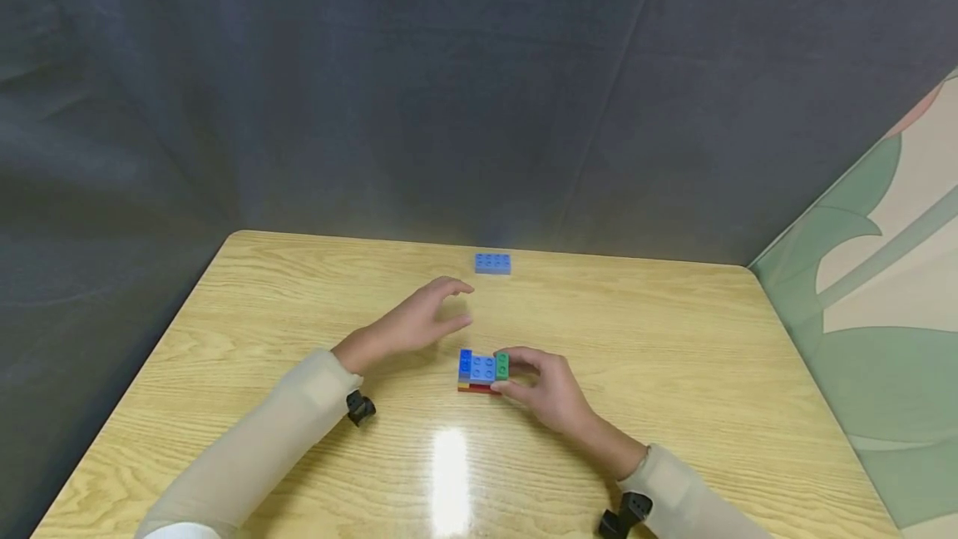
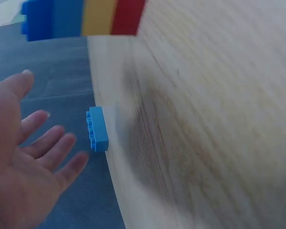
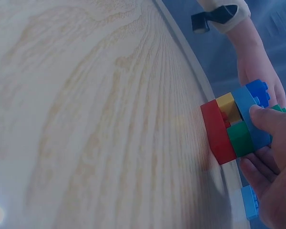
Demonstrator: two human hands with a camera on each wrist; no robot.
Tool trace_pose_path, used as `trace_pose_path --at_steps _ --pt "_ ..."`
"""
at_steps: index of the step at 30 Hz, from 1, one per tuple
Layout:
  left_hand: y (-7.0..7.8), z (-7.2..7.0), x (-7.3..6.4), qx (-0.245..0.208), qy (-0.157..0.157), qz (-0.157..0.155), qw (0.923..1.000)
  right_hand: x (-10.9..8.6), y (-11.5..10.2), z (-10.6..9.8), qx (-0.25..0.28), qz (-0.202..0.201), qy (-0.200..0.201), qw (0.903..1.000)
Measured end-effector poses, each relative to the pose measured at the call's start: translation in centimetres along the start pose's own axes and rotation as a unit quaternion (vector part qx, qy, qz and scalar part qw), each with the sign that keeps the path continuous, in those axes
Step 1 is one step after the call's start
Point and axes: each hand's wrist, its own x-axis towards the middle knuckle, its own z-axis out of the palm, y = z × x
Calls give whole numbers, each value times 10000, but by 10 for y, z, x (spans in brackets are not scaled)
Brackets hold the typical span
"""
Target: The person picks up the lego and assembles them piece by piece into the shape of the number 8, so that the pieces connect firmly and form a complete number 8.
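A stack of toy building bricks [image 1: 483,369] sits on the table near the middle. Its red brick [image 3: 219,131] forms the bottom, a yellow brick [image 3: 228,106] and a green one lie above that, then a light blue brick, with a dark blue brick [image 1: 466,364] and another green brick [image 1: 502,366] on top. My right hand [image 1: 550,389] grips the stack's right end between thumb and fingers. To the left and a little farther back, my left hand [image 1: 412,318] hovers with fingers spread, holding nothing. A separate light blue brick [image 1: 492,264] lies beyond it.
The wooden table [image 1: 644,323] ends just behind the lone brick, where a dark curtain [image 1: 449,90] hangs. A leaf-patterned surface [image 1: 898,339] stands along the right side. Each wrist carries a small black device.
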Motion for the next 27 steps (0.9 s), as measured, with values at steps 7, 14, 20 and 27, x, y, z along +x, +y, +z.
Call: trace_pose_path --at_steps 7,14,20,27 --pt "-5 3 21 1185 170 113 9927 0 2 0 72 15 -45 10000" --pt "-8 4 41 1669 -11 7 9860 0 0 -1 92 22 -39 9999" --pt "-13 4 57 1867 -16 -125 9823 0 -1 -1 202 25 -43 9998" --pt "-24 5 76 2075 39 -417 9773 0 -2 -1 222 26 -38 9997"
